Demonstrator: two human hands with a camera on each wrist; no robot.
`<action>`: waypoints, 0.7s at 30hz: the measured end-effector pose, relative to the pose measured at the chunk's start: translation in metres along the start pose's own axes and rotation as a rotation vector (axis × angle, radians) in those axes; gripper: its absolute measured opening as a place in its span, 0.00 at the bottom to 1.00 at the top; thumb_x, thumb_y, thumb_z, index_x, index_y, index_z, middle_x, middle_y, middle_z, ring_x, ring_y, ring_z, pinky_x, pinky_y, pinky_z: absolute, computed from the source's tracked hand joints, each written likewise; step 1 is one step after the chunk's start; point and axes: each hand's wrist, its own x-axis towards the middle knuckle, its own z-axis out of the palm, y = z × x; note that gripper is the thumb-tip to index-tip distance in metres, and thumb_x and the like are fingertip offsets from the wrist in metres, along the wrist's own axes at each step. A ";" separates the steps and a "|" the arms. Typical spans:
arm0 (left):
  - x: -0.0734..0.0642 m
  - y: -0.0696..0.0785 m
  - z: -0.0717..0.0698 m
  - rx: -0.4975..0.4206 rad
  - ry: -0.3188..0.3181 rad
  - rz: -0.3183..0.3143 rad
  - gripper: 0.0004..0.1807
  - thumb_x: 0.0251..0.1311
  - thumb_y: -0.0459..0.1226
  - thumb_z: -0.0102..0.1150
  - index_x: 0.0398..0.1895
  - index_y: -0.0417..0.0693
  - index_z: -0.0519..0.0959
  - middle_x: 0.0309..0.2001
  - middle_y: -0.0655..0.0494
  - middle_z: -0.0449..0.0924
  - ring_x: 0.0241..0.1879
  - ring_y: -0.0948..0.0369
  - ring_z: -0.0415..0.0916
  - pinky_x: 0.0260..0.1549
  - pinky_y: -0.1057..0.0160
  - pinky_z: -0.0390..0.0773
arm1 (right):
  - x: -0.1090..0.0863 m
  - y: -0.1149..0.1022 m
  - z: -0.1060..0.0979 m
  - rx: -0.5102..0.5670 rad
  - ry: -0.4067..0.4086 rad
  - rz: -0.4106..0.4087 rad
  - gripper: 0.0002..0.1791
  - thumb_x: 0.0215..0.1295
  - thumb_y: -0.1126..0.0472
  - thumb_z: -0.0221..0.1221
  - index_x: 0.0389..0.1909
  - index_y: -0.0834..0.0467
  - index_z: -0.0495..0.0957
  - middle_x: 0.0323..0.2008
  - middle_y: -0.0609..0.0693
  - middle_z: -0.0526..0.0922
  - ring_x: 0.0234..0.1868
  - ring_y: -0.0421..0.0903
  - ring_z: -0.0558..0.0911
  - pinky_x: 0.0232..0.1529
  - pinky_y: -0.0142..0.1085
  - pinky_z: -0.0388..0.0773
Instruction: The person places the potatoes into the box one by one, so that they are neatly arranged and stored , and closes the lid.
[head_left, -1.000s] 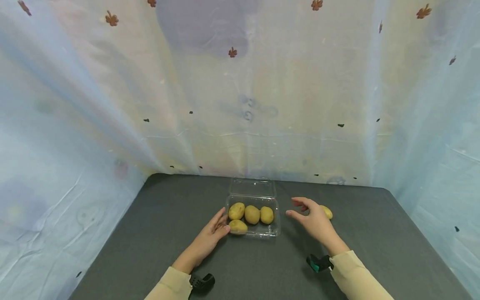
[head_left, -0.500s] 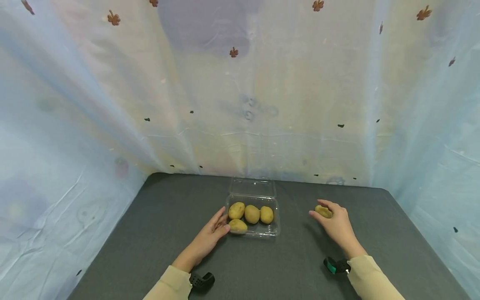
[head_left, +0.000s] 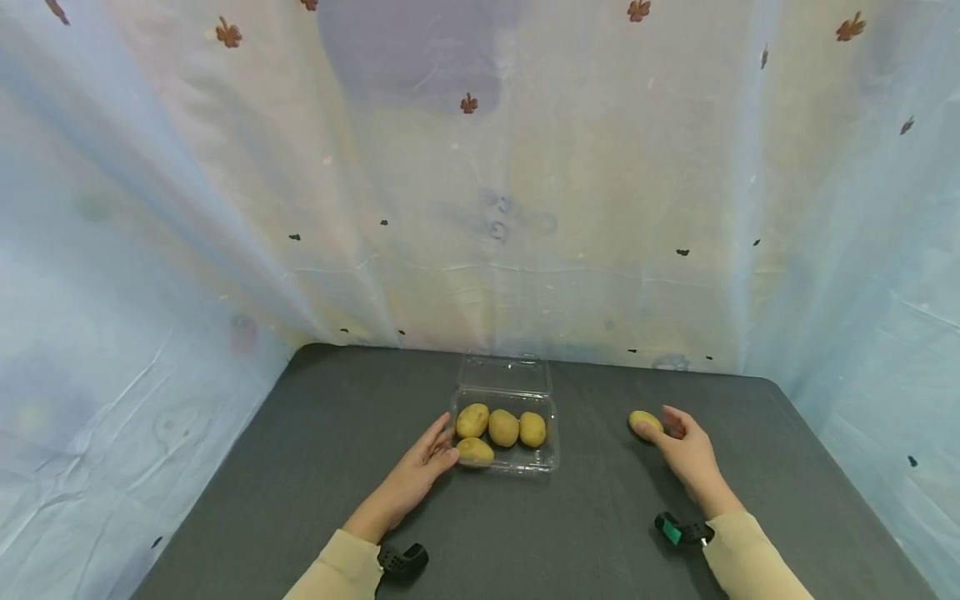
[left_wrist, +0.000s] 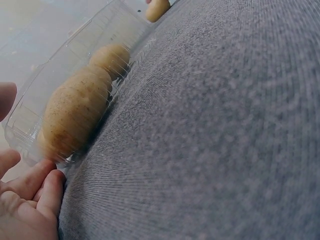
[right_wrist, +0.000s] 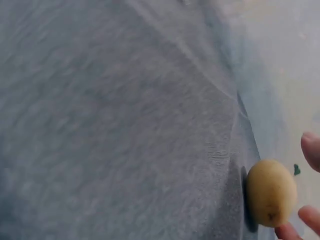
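Note:
A clear plastic clamshell box (head_left: pixel 531 463) stands on the table with its lid (head_left: pixel 506 377) folded back. Several yellow potatoes (head_left: pixel 503 427) lie inside it. My left hand (head_left: pixel 412 479) rests along the box's left side, fingers extended. In the left wrist view, its fingertips (left_wrist: pixel 47 167) are at the box's end wall, beside a large potato (left_wrist: pixel 75 115). Off to the right, my right hand (head_left: pixel 692 461) is spread around a lone potato (head_left: pixel 643 418) on the table. The right wrist view shows this potato (right_wrist: pixel 271 192) between the spaced fingertips, resting on the cloth.
Dark grey cloth (head_left: pixel 337 433) covers the table. Pale, printed plastic sheeting (head_left: pixel 600 167) hangs behind it and along both sides. Black bands (head_left: pixel 405 562) are on both wrists, below light sleeves (head_left: pixel 753 554).
My right hand moves right from near the box to the lone potato, closes around it, then loosens and shifts slightly right. The left hand and box hardly move.

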 end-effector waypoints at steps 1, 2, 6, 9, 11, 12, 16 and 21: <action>0.000 0.000 0.000 0.002 -0.001 -0.001 0.39 0.71 0.50 0.50 0.78 0.63 0.43 0.75 0.47 0.49 0.73 0.50 0.47 0.68 0.45 0.52 | 0.000 0.001 -0.001 0.030 -0.019 0.023 0.52 0.63 0.36 0.58 0.76 0.61 0.47 0.70 0.66 0.56 0.68 0.63 0.59 0.61 0.57 0.64; 0.001 0.000 0.000 0.003 -0.002 -0.002 0.39 0.71 0.50 0.50 0.78 0.63 0.42 0.75 0.47 0.48 0.73 0.50 0.47 0.67 0.45 0.53 | 0.001 0.003 -0.002 0.052 -0.040 0.041 0.53 0.63 0.36 0.58 0.76 0.62 0.45 0.70 0.67 0.55 0.68 0.63 0.59 0.62 0.56 0.64; 0.001 -0.002 -0.001 0.012 0.002 -0.005 0.39 0.71 0.50 0.50 0.78 0.64 0.43 0.75 0.48 0.49 0.73 0.50 0.48 0.67 0.44 0.53 | 0.003 0.011 -0.005 0.089 -0.108 0.061 0.54 0.63 0.37 0.59 0.76 0.63 0.44 0.69 0.67 0.55 0.67 0.62 0.60 0.63 0.56 0.62; 0.001 -0.003 0.000 0.021 0.008 -0.010 0.39 0.71 0.51 0.50 0.78 0.64 0.43 0.75 0.48 0.49 0.73 0.49 0.48 0.67 0.43 0.54 | 0.002 0.016 -0.007 0.091 -0.134 0.056 0.53 0.64 0.38 0.59 0.76 0.62 0.44 0.69 0.66 0.56 0.66 0.61 0.62 0.62 0.56 0.62; 0.000 -0.003 0.000 0.023 0.009 -0.011 0.39 0.71 0.51 0.50 0.78 0.64 0.43 0.75 0.48 0.49 0.73 0.49 0.47 0.66 0.43 0.54 | 0.002 0.019 -0.007 0.084 -0.135 0.055 0.52 0.63 0.38 0.59 0.76 0.61 0.45 0.68 0.65 0.58 0.64 0.60 0.64 0.61 0.55 0.64; 0.000 -0.003 0.000 0.021 0.008 -0.014 0.39 0.71 0.51 0.50 0.78 0.64 0.42 0.75 0.49 0.49 0.73 0.49 0.47 0.66 0.43 0.54 | 0.001 0.019 -0.006 0.077 -0.132 0.055 0.52 0.63 0.38 0.59 0.76 0.61 0.46 0.68 0.65 0.58 0.64 0.59 0.64 0.61 0.54 0.65; 0.000 -0.001 0.001 0.007 0.011 -0.015 0.38 0.71 0.50 0.49 0.78 0.65 0.43 0.75 0.49 0.49 0.73 0.50 0.47 0.66 0.44 0.55 | 0.001 0.018 -0.003 0.077 -0.109 0.060 0.52 0.62 0.37 0.60 0.75 0.61 0.48 0.66 0.63 0.60 0.62 0.58 0.65 0.59 0.52 0.66; 0.000 0.002 0.002 -0.002 0.019 -0.015 0.36 0.72 0.48 0.50 0.77 0.65 0.45 0.75 0.48 0.50 0.73 0.49 0.48 0.66 0.43 0.55 | 0.004 0.017 -0.001 0.088 -0.084 0.072 0.51 0.61 0.36 0.61 0.74 0.61 0.51 0.65 0.63 0.60 0.62 0.57 0.64 0.59 0.51 0.65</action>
